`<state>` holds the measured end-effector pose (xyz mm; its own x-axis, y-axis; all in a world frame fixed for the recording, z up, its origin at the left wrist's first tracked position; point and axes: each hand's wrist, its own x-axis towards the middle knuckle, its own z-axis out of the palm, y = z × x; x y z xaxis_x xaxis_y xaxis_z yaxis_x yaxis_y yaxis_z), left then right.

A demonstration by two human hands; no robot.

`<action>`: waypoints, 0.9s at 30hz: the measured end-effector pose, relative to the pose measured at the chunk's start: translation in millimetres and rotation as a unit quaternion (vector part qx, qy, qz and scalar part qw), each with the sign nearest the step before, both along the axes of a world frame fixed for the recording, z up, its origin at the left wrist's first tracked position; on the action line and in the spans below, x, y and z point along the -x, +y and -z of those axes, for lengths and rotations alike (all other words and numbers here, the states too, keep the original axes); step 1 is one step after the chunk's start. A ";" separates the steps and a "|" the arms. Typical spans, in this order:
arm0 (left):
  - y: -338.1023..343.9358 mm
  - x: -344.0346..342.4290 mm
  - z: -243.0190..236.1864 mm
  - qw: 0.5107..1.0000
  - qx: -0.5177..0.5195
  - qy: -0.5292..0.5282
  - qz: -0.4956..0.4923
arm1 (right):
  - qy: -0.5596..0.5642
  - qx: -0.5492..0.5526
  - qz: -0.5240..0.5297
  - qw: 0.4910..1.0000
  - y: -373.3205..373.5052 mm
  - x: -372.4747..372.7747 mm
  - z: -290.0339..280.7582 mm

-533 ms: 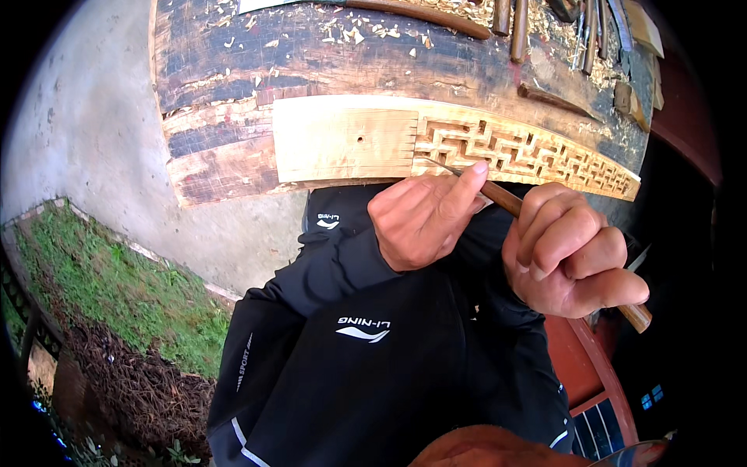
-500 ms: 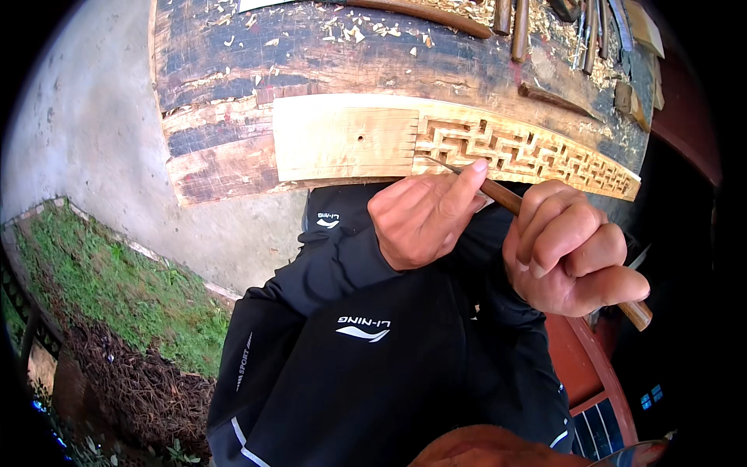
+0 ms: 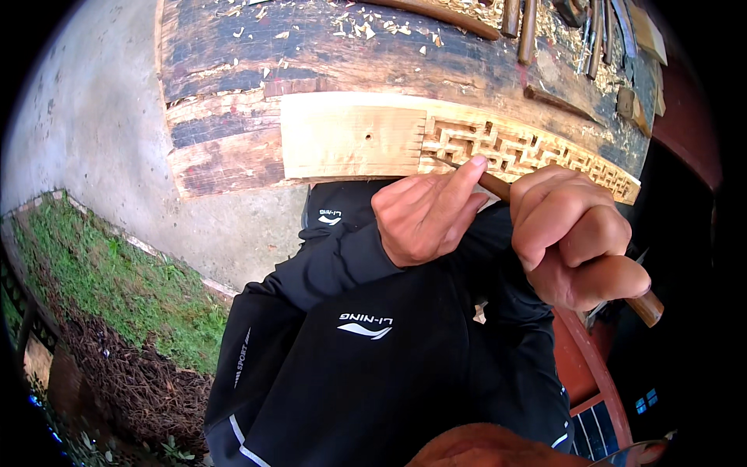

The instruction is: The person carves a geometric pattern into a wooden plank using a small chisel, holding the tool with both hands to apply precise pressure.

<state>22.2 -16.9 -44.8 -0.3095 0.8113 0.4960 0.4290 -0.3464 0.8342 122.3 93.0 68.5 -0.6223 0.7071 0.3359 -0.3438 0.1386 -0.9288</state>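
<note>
A long pale wooden board (image 3: pixel 350 140) lies along the near edge of the workbench, its left part plain with one small hole. Angular lattice carving (image 3: pixel 498 148) fills its tapering right part. My right hand (image 3: pixel 576 237) is wrapped around the wooden handle of a carving chisel (image 3: pixel 496 185), whose butt end sticks out below the fist. My left hand (image 3: pixel 424 218) is closed at the chisel's front, finger and thumb against it near the blade. The thin blade's tip meets the board's lower edge where the carving begins at its left end.
The worn workbench (image 3: pixel 218 148) carries scattered wood shavings (image 3: pixel 366 27). Several wooden-handled tools (image 3: pixel 527 31) lie at its far right, with a dark wooden stick (image 3: pixel 564 105) nearer the board. A pale wood chip (image 3: pixel 479 314) rests on my dark jacket.
My right hand has rolled over on the chisel handle, knuckles turned more upward, and the handle's butt has shifted slightly right. The left hand stays near the blade. The whole view has shifted slightly.
</note>
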 end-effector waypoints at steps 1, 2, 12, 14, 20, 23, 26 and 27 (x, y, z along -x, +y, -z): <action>-3.2 1.7 0.3 1.000 0.012 0.009 0.003 | -0.007 0.005 -0.009 1.000 1.6 2.5 0.1; -8.2 3.8 0.1 1.000 0.023 0.017 0.006 | -0.017 0.016 -0.006 1.000 0.9 6.1 -0.6; -9.7 12.3 22.0 0.997 -0.050 0.008 0.058 | -0.008 -0.025 -0.067 0.997 -5.6 9.0 0.9; -11.0 12.4 22.4 0.997 -0.047 0.008 0.058 | -0.003 -0.019 -0.078 0.997 -6.9 8.5 1.3; -12.6 8.5 23.5 0.997 -0.052 -0.010 0.053 | 0.013 -0.050 -0.055 0.997 -19.8 7.2 9.2; -12.3 2.1 28.8 0.996 -0.071 -0.038 0.032 | 0.040 -0.096 -0.029 0.994 -30.1 8.4 16.5; -9.2 3.3 27.4 0.996 -0.081 -0.034 0.021 | 0.045 -0.122 -0.005 0.992 -38.3 7.9 14.2; -8.8 4.6 25.6 0.996 -0.073 -0.023 0.034 | 0.050 -0.106 0.003 0.993 -37.0 4.8 13.4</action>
<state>17.5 -25.7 -70.4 -0.2814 0.7510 0.5973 0.3636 -0.4926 0.7906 117.5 56.0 55.1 -0.5737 0.6176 0.5380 -0.4321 0.3297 -0.8394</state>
